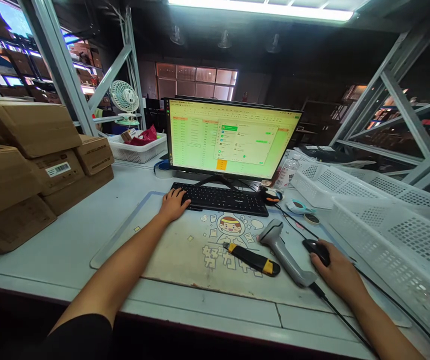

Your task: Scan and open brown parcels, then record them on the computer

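A black computer mouse [317,251] sits on a printed desk mat [177,262] under the right hand [337,272], fingers curved over it, while the left hand [173,205] lies relaxed on a black keyboard [224,199]; white mesh baskets [398,240] flank a white desk [50,260], a further basket [136,155] holding a red bag [143,136], beside metal shelving [59,65].

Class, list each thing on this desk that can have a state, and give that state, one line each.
Monitor, on, showing a spreadsheet
Left hand, resting on the keyboard
Right hand, over the black mouse
Barcode scanner, lying down, cabled
Utility knife, lying down
Cardboard boxes, closed, stacked
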`<state>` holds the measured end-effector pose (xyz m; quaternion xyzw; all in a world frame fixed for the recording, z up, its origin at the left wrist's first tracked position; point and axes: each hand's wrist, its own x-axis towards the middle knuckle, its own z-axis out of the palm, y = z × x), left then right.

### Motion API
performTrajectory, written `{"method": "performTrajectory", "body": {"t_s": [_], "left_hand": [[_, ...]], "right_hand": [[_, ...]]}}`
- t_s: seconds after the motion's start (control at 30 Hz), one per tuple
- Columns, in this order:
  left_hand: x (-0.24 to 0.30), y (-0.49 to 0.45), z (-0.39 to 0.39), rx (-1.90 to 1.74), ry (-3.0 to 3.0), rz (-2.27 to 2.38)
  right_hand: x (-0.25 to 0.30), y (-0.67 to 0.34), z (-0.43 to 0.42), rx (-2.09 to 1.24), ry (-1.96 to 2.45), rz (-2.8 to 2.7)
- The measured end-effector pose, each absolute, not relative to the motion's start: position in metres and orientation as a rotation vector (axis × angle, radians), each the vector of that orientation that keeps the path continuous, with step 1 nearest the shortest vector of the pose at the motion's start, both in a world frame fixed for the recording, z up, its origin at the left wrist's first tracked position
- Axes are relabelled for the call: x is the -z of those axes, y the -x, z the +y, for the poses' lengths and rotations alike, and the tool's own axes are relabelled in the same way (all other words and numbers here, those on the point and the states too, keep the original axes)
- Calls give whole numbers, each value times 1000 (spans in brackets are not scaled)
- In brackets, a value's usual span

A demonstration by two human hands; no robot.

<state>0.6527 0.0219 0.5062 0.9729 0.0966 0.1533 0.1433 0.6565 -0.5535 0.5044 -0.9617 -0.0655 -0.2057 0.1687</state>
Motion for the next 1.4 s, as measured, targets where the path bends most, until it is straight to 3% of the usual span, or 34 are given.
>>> {"method": "performTrajectory", "body": {"t_s": [0.3,0.5,0.7,0.9,1.1,1.4], "left_hand": [[-505,-656,33,-636,-2621,253],[-510,-648,69,-762,-2423,514],[-506,-641,46,-661,-2577,215],[-508,-645,33,-447,-2632,222],[-507,-644,37,-448,-2623,189],[-504,-645,38,-476,-2567,166]], "right_hand": [[-507,-659,-555,495,2722,-126],[-499,-661,-556,532,2677,-196],[-526,-658,-542,672,2628,-359],[-582,-679,-398,554,2615,-712],[-570,-713,-204,189,2672,-965],[-535,-731,-153,130,2806,-853]]}}
